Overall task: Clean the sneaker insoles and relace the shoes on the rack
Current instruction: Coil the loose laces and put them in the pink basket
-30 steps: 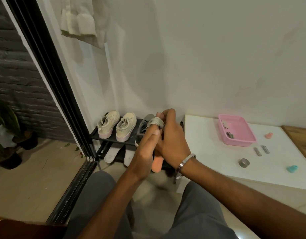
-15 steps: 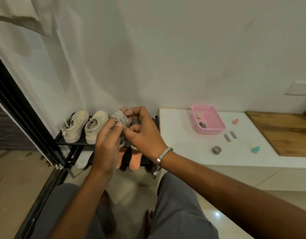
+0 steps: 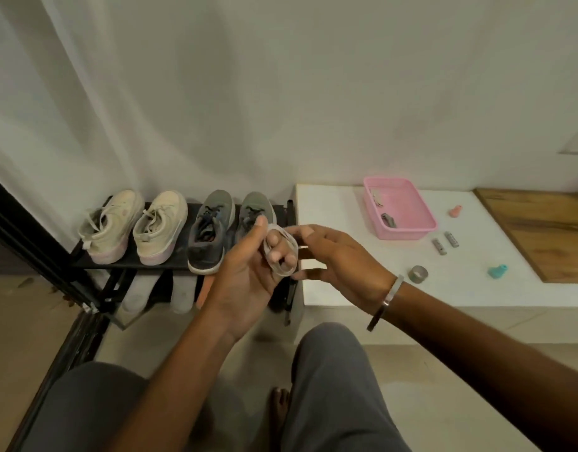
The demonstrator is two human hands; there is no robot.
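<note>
Hands have drawn back from the rack [image 3: 170, 261], baring 2 grey sneakers [image 3: 230, 230]; a coiled lace [image 3: 280, 254] wraps the left hand [image 3: 248, 278] fingers, right hand [image 3: 340, 261] relaxed just beside, bundle upright

A pink plastic basket [image 3: 408, 223] sits on a white low platform [image 3: 346, 288]; nearby lie two small grey sticks [image 3: 445, 243], a grey tape roll [image 3: 418, 274], a teal clip [image 3: 497, 271]; a wooden board [image 3: 542, 230] adjoins.

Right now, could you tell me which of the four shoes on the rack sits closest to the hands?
The right-hand grey sneaker, at the right end of the row. The left hand holding the coiled lace overlaps its heel; the other grey sneaker and both cream ones sit further left.
</note>
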